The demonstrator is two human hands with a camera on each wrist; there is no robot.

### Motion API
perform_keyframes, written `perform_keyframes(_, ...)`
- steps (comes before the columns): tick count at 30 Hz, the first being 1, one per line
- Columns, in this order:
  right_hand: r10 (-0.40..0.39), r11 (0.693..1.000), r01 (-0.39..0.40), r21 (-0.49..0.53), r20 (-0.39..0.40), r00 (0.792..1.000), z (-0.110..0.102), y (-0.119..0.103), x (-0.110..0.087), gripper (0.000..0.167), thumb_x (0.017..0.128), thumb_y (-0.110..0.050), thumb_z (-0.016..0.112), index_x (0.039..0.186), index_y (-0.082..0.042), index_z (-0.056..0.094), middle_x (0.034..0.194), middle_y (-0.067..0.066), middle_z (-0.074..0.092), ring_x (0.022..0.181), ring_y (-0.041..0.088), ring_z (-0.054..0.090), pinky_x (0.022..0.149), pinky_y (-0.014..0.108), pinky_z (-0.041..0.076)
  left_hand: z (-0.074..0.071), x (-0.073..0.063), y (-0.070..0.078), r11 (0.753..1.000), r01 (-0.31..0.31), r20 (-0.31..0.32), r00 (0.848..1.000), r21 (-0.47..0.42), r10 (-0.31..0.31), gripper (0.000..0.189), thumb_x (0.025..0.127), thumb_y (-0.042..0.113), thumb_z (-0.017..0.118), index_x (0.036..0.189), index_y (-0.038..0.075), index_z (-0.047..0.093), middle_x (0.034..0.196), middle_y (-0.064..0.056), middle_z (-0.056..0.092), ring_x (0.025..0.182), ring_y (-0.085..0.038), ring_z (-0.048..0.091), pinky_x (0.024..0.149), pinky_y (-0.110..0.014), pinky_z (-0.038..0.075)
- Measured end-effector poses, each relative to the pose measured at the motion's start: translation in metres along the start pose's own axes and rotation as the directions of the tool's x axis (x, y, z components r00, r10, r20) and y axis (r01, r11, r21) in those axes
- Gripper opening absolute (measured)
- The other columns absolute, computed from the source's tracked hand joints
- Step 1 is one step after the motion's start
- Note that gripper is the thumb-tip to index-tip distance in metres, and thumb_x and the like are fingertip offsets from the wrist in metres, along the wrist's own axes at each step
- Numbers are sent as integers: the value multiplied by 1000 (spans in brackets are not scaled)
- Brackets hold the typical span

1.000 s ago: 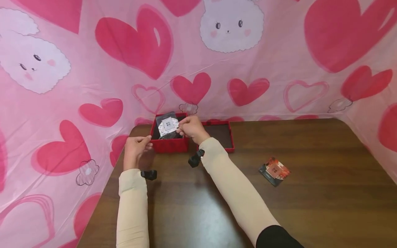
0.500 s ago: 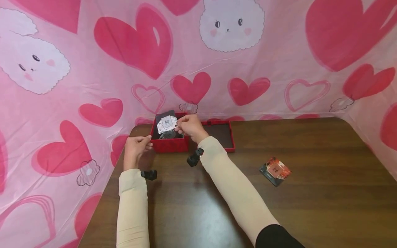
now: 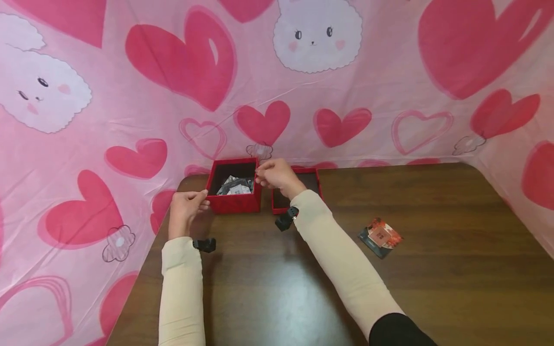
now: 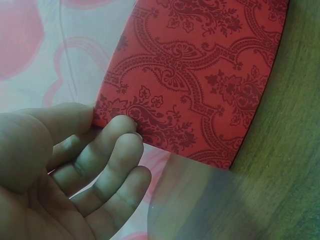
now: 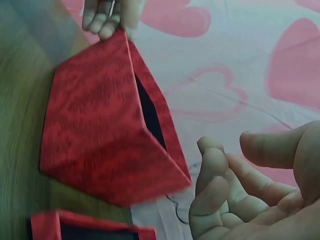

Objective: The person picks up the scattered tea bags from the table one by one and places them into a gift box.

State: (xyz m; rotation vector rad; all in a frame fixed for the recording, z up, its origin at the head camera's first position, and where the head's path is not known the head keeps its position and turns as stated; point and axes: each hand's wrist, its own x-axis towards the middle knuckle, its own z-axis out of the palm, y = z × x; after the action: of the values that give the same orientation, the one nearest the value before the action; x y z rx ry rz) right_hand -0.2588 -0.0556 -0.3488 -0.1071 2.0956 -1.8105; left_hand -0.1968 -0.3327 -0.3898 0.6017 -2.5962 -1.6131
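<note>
A red patterned box (image 3: 233, 203) stands at the back left of the table, its top uncovered. Several black-and-white packets (image 3: 236, 186) lie at its bottom. My left hand (image 3: 187, 211) pinches the near left corner of the box rim between thumb and index finger; in the left wrist view, that hand's other fingers (image 4: 122, 192) lie along the wall. My right hand (image 3: 279, 177) hovers by the box's right rim. In the right wrist view, the right hand (image 5: 250, 192) has thumb and index finger apart and nothing between them.
Right of the box lies a shallow red lid (image 3: 308, 179) with a dark inside, partly behind my right wrist. An orange-and-black packet (image 3: 381, 238) lies farther right on the brown wooden table (image 3: 433, 278). A pink heart-print cloth (image 3: 381, 86) hangs behind the table.
The black-and-white packet that my right hand held over the box has been let go and now lies inside. My right hand has moved right to the rim; the left keeps its hold.
</note>
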Motion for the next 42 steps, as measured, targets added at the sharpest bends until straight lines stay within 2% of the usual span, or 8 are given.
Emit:
perform_keyframes(6, -18, 999, 17, -46, -19, 1000, -26, 10, -8, 22, 97, -11, 65, 113, 3, 71, 90, 18, 73, 84, 33, 67, 61, 27, 51, 0, 1, -1, 1000, -9, 1, 1000, -2, 9, 42, 98, 31, 68, 117, -6, 71, 83, -10, 74, 86, -32, 74, 78, -32, 60)
perform_keyframes(10, -28, 998, 25, -56, -49, 998, -47, 19, -15, 21, 97, -11, 66, 111, 4, 73, 83, 13, 72, 75, 25, 68, 67, 33, 53, -1, 0, -2, 1000, -13, 5, 1000, -7, 13, 43, 98, 30, 68, 118, -7, 71, 83, -11, 74, 84, -31, 74, 82, -36, 59)
perform_keyframes(15, -43, 996, 35, -87, -91, 995, -75, 27, -31, 20, 96, -13, 68, 107, 2, 73, 84, 13, 73, 68, 17, 66, 75, 41, 55, -1, -2, 0, 1000, -19, 4, 1000, 1, 19, 43, 98, 30, 68, 117, -8, 71, 85, -13, 74, 75, -22, 74, 86, -40, 58)
perform_keyframes(21, -43, 992, 28, -124, -125, 991, -111, 38, -53, 24, 97, -16, 68, 110, 3, 72, 89, 14, 73, 73, 20, 65, 67, 33, 55, -1, -2, 0, 1000, -8, 17, 1000, 14, 8, 45, 98, 33, 67, 120, -6, 70, 85, -11, 74, 85, -30, 74, 86, -39, 57)
perform_keyframes(25, -39, 990, 16, -138, -165, 986, -138, 50, -67, 25, 98, -15, 67, 112, 6, 70, 88, 12, 73, 71, 17, 65, 62, 28, 54, -2, 0, -1, 1000, -7, 17, 1000, 12, 7, 47, 98, 34, 66, 121, -6, 69, 85, -11, 74, 87, -31, 74, 80, -32, 59)
perform_keyframes(28, -28, 990, 0, -142, -191, 981, -162, 60, -81, 26, 98, -13, 66, 113, 8, 69, 88, 11, 73, 70, 15, 65, 63, 26, 55, -3, 0, 0, 1000, -4, 21, 1000, -3, 4, 48, 98, 35, 67, 123, -7, 68, 85, -10, 74, 84, -28, 74, 76, -29, 59)
perform_keyframes(34, -9, 984, -34, -176, -241, 971, -208, 79, -118, 33, 99, -14, 65, 119, 12, 65, 90, 9, 74, 72, 13, 65, 66, 25, 57, -6, -2, 2, 1000, -12, 35, 999, -20, 13, 50, 98, 35, 66, 125, -8, 67, 82, -6, 74, 78, -22, 75, 81, -32, 57)
perform_keyframes(42, 20, 968, -97, -233, -313, 949, -245, 91, -156, 37, 100, -17, 64, 121, 13, 63, 90, 6, 74, 73, 12, 64, 65, 26, 56, -4, -3, 1, 999, -7, 57, 998, -32, 9, 52, 99, 35, 65, 127, -9, 64, 78, -2, 73, 67, -10, 72, 81, -31, 57)
